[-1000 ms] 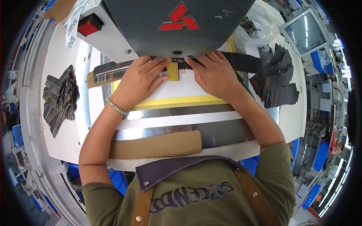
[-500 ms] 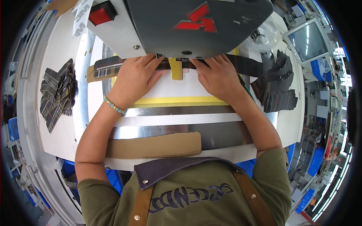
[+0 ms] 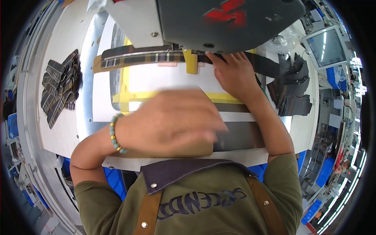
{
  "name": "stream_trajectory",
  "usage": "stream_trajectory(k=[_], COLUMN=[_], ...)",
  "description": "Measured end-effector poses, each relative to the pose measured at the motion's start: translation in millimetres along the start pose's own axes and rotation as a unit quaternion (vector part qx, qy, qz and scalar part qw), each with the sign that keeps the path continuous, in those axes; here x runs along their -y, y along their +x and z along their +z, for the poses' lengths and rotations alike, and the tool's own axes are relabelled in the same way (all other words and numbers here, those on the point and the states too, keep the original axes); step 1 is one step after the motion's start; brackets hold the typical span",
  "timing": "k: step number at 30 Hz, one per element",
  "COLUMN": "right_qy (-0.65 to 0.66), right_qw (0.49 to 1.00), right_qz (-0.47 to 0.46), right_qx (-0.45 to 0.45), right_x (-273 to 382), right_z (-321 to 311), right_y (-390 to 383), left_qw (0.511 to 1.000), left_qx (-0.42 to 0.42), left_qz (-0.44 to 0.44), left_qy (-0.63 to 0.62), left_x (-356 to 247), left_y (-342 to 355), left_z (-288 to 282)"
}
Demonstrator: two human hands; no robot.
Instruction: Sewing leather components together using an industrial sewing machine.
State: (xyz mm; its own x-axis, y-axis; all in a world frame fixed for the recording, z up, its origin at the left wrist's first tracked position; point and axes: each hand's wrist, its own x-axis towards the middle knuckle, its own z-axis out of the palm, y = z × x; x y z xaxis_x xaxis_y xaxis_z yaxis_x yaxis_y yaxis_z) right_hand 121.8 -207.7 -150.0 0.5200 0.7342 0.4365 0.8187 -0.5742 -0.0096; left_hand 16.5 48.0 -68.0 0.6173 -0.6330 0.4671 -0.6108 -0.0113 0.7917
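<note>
My right hand (image 3: 235, 76) lies on the right part of a long dark strip of plaid cloth (image 3: 149, 58), its fingers stretched out over the cloth. A silvery line, like a zipper, runs along the strip's left part. Under the strip's left end shows the edge of a brown card (image 3: 97, 65). A yellow tab (image 3: 191, 64) points down from below the grey machine head (image 3: 231, 33), just left of my right fingertips. Away from the strip, my left hand (image 3: 168, 121) hovers in front of my chest, over a brown cardboard piece (image 3: 190, 151); motion smears its fingers.
Plaid cloth pieces (image 3: 60, 88) lie heaped on the left of the table, and dark pieces (image 3: 293, 88) on the right. The machine head overhangs the far side. A screen (image 3: 325, 46) and a clear plastic bag (image 3: 284, 41) are at the far right.
My left hand has left the strip and come back toward my chest. My right hand remains on the cloth. The view has shifted slightly.
</note>
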Motion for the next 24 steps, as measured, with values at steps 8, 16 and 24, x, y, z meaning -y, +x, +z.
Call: stream_trajectory(k=[8, 16, 24], right_qy=[0.0, 0.009, -0.005], right_qw=[1.0, 1.0, 1.0], right_qz=[0.014, -0.009, -0.021], right_qx=[0.026, 0.009, -0.005], right_x=[1.9, 6.3, 6.7], right_z=[-3.4, -1.3, -3.1], right_y=[-1.3, -3.1, -1.6], left_qw=[0.77, 0.992, 0.891], left_qx=[-0.009, 0.033, 0.0], left_qz=[0.074, -0.01, -0.15], left_qy=[-0.633, -0.121, 0.428], left_x=[-80.4, -41.4, -15.7], left_y=[-0.3, -52.9, -122.4], left_z=[69.5, 55.6, 73.3])
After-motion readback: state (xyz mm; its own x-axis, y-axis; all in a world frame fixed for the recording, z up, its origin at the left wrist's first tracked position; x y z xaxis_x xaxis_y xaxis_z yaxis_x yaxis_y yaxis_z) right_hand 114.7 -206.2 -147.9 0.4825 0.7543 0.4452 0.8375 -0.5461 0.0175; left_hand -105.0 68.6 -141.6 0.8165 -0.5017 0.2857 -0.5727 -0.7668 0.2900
